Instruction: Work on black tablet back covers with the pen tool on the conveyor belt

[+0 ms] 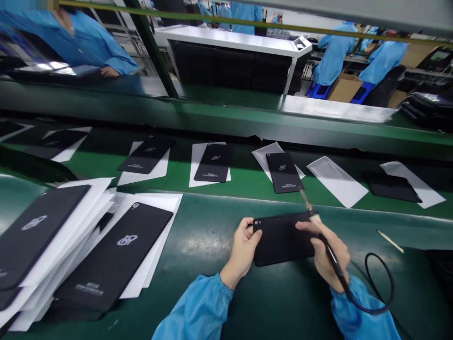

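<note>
A black tablet (pixel 281 241) is held a little above the green bench, its plain dark face toward me. My left hand (pixel 242 252) is closed on its left end, thumb on the face. In my right hand (pixel 332 257) is a soldering iron (pixel 313 215), its metal tip pointing up and away and its cord looping to the right. The same right hand also steadies the tablet's right end, with thumb and fingers against it. Beyond the tablet, a black back cover (pixel 283 172) with a logo lies on a white sheet on the green belt.
At left, a stack of black covers (pixel 116 255) interleaved with white sheets stands on the bench. More covers (pixel 213 163) and a white sheet (pixel 336 182) line the belt. A thin pale stick (pixel 390 241) lies at right. Across the belt, a person in blue (pixel 81 40) sits.
</note>
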A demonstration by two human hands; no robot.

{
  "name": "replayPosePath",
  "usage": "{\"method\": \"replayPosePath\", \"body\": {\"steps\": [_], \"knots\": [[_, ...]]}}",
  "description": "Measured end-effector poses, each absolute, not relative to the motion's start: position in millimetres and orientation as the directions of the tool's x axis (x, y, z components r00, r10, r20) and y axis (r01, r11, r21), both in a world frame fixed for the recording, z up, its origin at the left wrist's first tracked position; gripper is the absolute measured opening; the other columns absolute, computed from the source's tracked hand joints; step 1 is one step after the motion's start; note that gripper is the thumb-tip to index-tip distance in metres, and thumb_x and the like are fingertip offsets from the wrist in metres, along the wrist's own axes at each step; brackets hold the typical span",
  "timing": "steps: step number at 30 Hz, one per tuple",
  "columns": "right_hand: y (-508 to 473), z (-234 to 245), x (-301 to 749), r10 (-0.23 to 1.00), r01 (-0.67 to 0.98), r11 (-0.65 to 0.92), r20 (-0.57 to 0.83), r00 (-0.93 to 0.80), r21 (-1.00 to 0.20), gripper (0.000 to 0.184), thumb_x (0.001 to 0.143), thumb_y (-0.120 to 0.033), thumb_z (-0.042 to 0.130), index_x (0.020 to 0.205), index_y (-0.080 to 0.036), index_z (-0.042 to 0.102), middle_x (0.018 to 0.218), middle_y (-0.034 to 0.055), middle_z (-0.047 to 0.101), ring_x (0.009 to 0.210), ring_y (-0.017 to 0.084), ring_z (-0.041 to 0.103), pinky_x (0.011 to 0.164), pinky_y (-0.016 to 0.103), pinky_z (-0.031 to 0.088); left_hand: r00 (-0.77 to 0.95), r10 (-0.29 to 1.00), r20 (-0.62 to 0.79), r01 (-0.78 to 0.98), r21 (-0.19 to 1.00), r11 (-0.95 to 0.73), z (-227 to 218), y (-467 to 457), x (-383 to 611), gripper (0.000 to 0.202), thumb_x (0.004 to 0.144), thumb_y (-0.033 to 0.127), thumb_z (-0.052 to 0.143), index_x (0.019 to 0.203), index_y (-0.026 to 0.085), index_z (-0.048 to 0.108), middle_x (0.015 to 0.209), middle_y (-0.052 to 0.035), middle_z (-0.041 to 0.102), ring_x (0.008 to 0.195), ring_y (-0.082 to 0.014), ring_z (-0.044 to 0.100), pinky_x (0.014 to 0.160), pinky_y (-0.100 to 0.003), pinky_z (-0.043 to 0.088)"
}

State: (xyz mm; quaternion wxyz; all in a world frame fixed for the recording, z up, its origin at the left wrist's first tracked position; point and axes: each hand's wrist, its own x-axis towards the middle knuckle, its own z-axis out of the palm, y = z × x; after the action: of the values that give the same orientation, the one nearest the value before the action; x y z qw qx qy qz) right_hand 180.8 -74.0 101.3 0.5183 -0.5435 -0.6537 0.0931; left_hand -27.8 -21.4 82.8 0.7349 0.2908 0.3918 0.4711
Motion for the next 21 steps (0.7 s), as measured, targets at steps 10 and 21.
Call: {"method": "replayPosePath", "body": {"steps": [10,21], "knots": [[-9,88,258,0.847,0.913,0.285,0.522,-0.098,-0.292,0.030,0.094,-0.015,0.046,0.102,-0.026,0.073,0.098,0.0063,0.067,0.099,0.022,0.063,0.088,0.037,0.052,0.331,0.911,-0.248,-0.314,0.881,0.354,74,-10,-41,0.040,0.073,0.043,0.083,0.098,0.019,0.063,0.114,-0.0144,0.075,0.108,-0.0277,0.072,0.100,-0.039,0.053],[67,143,328,0.782,0.947,-0.024,0.584,0.219,-0.322,0.027,0.095,-0.025,0.044,0.109,-0.014,0.065,0.112,0.0187,0.061,0.114,0.033,0.052,0.103,0.051,0.038,0.273,0.934,-0.230,-0.260,0.917,0.302,80,-9,-48,0.045,0.069,0.053,0.083,0.094,0.019,0.066,0.112,-0.0163,0.077,0.107,-0.0334,0.073,0.105,-0.049,0.052]]}}
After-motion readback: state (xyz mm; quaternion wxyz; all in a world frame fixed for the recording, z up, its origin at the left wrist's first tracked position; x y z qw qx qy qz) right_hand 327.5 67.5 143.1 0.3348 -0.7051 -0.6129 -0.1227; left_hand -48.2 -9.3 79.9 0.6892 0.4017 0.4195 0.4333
